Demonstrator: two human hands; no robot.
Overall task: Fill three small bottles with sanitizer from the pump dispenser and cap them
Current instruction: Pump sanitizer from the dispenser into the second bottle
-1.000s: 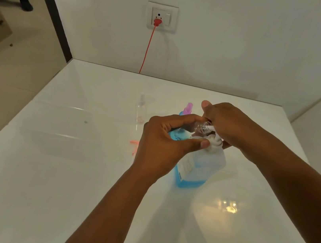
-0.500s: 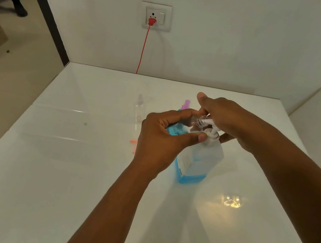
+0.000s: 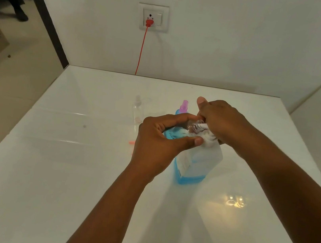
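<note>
A person's left hand (image 3: 158, 142) grips a small bottle (image 3: 193, 126) tipped on its side, its neck pointing right to meet the spout of the dispenser (image 3: 197, 160), which the right hand (image 3: 220, 122) covers, closed over the pump head. The dispenser's label is too blurred to read.

Two bare arms show. The left hand (image 3: 155, 141) and the right hand (image 3: 221, 120) wear no gloves, no rings and no watch. The nails are short. No sleeves show.
</note>
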